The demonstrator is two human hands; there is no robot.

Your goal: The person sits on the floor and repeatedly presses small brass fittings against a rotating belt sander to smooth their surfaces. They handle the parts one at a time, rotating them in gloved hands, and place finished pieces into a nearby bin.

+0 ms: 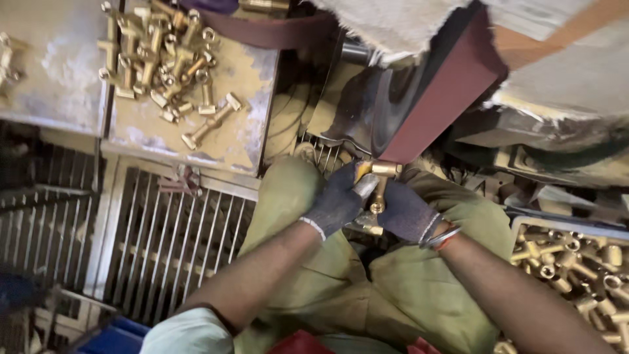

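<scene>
Both hands' grip (373,196) presses brass fitting (382,172) against belt (439,98).

My view is warm and dim, light from above glinting on the brass parts (167,56), deep shadow under the grate (164,229), edges soft and stretched.

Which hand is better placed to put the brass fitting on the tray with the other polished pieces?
Probably the left hand: the tray lies on its side, while the right hand is farther. Both grip the brass fitting.
</scene>
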